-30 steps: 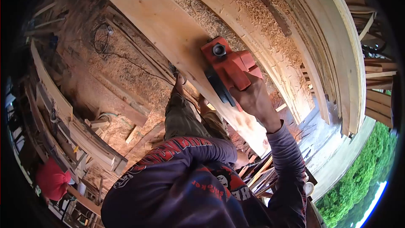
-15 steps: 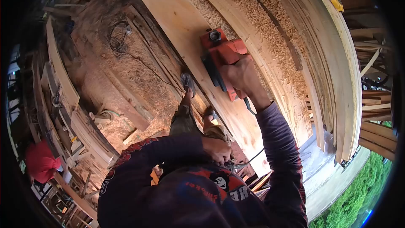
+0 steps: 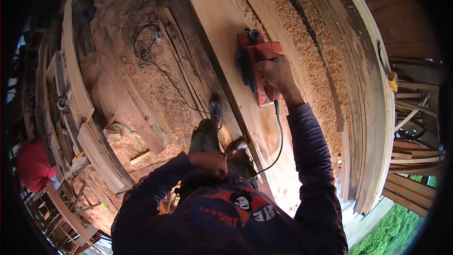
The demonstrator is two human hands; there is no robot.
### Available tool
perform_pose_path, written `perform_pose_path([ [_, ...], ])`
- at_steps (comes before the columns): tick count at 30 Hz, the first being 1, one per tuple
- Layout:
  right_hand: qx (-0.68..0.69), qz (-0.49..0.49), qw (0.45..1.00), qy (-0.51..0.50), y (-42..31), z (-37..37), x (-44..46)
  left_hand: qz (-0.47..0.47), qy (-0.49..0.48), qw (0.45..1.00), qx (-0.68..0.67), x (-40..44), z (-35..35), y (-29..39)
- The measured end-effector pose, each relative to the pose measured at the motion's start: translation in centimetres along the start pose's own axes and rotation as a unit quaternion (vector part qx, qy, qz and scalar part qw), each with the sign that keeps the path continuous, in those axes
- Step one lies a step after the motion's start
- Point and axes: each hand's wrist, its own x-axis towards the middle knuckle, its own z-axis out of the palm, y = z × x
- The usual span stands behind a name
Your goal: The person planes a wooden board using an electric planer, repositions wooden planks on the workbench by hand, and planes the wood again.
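Note:
My right hand (image 3: 276, 73) is wrapped round the handle of a red electric planer (image 3: 267, 49). The planer rests on a long, pale wooden board (image 3: 214, 14). From its rear end a dark power cord (image 3: 281, 134) curves back toward my waist. My left hand (image 3: 212, 163) is closed in front of my body, close to my waist. Its fingertips are hidden, and I cannot make out what they hold, if anything.
Wood shavings (image 3: 302, 33) cover the boards to the right and the floor. A coiled cable (image 3: 146, 40) lies on the ground. A yellow tape measure (image 3: 393, 81) sits at the far right edge. Stacked planks (image 3: 78, 75) and a person in red (image 3: 35, 165) are at left.
My left hand has moved leftward along my waist. The cord behind the planer now hangs in a longer curve. My view has turned slightly; the right hand still grips the planer on the board.

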Motion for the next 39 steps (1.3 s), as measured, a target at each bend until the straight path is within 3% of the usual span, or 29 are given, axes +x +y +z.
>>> perform_pose_path([
  [3, -0.021, 0.045, 0.998, -0.037, -2.2, 1.0, 3.4, -0.048, -0.014, 0.999, 0.013, -2.8, -3.8, -0.3],
  [10, -0.028, 0.017, 0.998, -0.062, -6.7, 3.8, 12.0, -0.12, 0.051, 0.985, 0.111, -10.1, -10.9, -1.7],
  [11, -0.091, -0.101, 0.989, -0.06, -5.8, 4.5, 14.1, -0.132, 0.056, 0.982, 0.125, -11.0, -11.6, -1.7],
  [13, -0.154, -0.225, 0.96, -0.059, -6.2, 5.3, 16.6, -0.155, 0.086, 0.973, 0.145, -12.7, -12.5, -1.9],
  [16, 0.009, -0.107, 0.992, -0.068, -10.3, 6.0, 19.0, -0.209, 0.167, 0.945, 0.187, -15.1, -13.2, -2.6],
  [18, 0.101, 0.05, 0.993, -0.044, -14.5, 6.4, 19.8, -0.244, 0.221, 0.922, 0.206, -16.5, -12.7, -3.4],
  [20, 0.128, 0.054, 0.988, -0.061, -15.7, 7.3, 22.2, -0.274, 0.318, 0.891, 0.176, -17.7, -12.0, -4.2],
  [22, 0.152, 0.059, 0.983, -0.079, -17.1, 7.8, 24.6, -0.302, 0.317, 0.883, 0.17, -18.9, -12.1, -3.8],
  [25, 0.148, 0.064, 0.984, -0.076, -19.1, 8.8, 27.9, -0.282, 0.39, 0.872, 0.091, -20.8, -12.8, -2.8],
  [30, 0.14, 0.055, 0.985, -0.08, -22.1, 10.3, 33.9, -0.303, 0.398, 0.862, 0.081, -22.4, -16.3, -5.3],
  [36, 0.165, -0.02, 0.983, -0.073, -26.7, 12.9, 41.7, -0.336, 0.343, 0.868, 0.124, -26.8, -26.7, -7.3],
  [39, 0.136, 0.029, 0.988, -0.069, -28.7, 14.0, 46.2, -0.312, 0.328, 0.88, 0.14, -29.8, -32.8, -7.4],
])
